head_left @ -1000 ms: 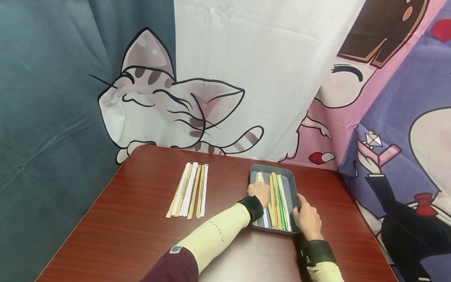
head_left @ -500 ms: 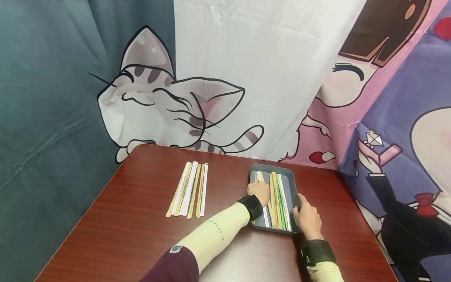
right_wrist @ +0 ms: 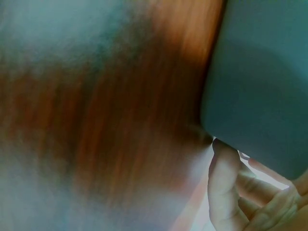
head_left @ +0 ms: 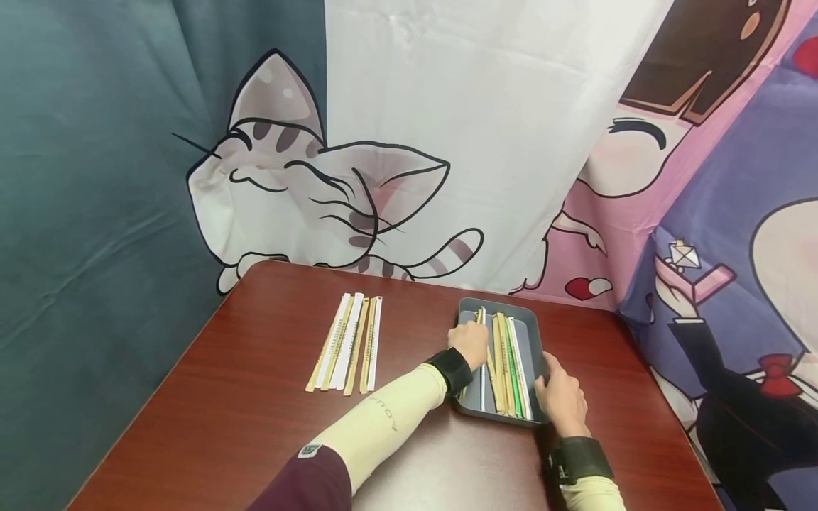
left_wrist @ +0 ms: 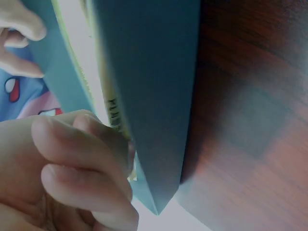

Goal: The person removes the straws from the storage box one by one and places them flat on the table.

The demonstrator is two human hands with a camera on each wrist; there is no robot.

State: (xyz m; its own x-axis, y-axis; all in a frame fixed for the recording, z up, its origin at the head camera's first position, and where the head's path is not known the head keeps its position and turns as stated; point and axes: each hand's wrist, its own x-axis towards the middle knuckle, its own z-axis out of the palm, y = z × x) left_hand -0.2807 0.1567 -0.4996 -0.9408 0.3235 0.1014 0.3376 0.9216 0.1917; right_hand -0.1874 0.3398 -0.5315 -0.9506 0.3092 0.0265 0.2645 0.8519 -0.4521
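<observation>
In the head view, a grey tray [head_left: 527, 341] stands on a red-brown table [head_left: 211, 426], near its far edge. The left hand [head_left: 468, 344] reaches into the tray's left side, its fingers curled on a white wrapped stick [head_left: 483, 390]; the hand itself hides the fingertips. The right hand [head_left: 562, 397] is at the outside of the tray's right wall, thumb and fingers spread and resting against it. Between the hands, tan wrapped sticks [head_left: 501, 362] and a green stick [head_left: 513, 365] lie side by side in the tray. Well to the left, a row of white and tan sticks [head_left: 348, 341] lies on the table. Behind hangs a cat-printed cloth [head_left: 281, 220].

In the left wrist view, the left hand's bent fingers are over the tray, beside its wall, and pale sticks with dark lettering run behind them; the right hand's fingers meet the opposite wall.

In the right wrist view, a fingertip of the right hand touches the tray's edge close to a rounded corner, above the blurred table
</observation>
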